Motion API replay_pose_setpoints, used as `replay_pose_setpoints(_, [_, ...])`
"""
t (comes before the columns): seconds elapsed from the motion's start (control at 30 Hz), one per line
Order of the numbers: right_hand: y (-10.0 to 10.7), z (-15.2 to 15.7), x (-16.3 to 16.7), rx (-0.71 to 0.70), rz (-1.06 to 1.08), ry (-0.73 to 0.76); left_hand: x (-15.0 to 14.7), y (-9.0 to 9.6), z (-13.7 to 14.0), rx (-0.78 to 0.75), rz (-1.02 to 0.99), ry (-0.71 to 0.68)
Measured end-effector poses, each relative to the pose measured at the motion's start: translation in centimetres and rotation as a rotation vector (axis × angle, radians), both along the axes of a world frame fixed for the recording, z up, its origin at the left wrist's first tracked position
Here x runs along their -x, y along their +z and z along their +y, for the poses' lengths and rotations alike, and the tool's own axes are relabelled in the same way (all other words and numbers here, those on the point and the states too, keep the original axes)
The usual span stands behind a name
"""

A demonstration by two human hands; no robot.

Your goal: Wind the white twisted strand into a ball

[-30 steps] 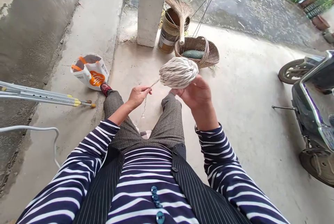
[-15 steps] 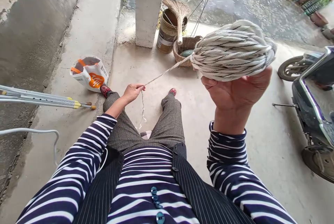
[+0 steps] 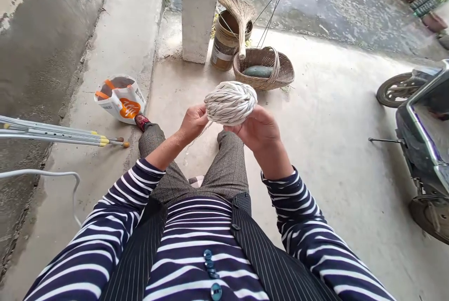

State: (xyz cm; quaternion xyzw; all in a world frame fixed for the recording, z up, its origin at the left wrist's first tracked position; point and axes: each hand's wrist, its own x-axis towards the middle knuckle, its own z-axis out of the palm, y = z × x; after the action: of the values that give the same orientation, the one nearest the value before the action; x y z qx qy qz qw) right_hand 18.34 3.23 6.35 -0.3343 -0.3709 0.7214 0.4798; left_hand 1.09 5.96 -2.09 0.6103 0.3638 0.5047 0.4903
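Observation:
A bundle of white rope flecked with dark lines is wound into a thick ball in front of me, above my knees. My right hand cups it from below and the right, its fingers partly hidden behind the coils. At the ball's left side, my left hand is closed in a pinch on the loose strand, close against the windings. A thin frayed tail of rope hangs below the left fingers, faint against the floor.
Beyond the ball stand a wicker basket holding a green gourd and a bucket with a straw broom. To the left are a white-and-orange bag and crutches. A scooter stands at right.
My right hand has brought the rope ball down and left, away from my face. The left hand has moved slightly up and right, so the stretched strand between them is gone.

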Motion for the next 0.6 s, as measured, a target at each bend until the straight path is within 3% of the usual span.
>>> replay_pose_setpoints(0.1, [-0.3,0.4,-0.1,0.0,0.01,-0.017,-0.3,0.3,-0.5,0.033,-0.024,0.031])
replay_pose_setpoints(0.3, [-0.3,0.6,-0.3,-0.044,-0.081,-0.005,0.2,-1.4,-0.4,0.07,0.178,0.081])
replay_pose_setpoints(0.47, [-1.0,1.5,-1.0,-0.113,-0.209,-0.095,1.1,-2.9,-1.4,0.138,0.259,-0.067])
replay_pose_setpoints(0.6, [-2.5,2.7,-1.6,-0.315,-0.469,-0.245,2.3,-3.3,-2.6,0.221,0.279,-0.245])
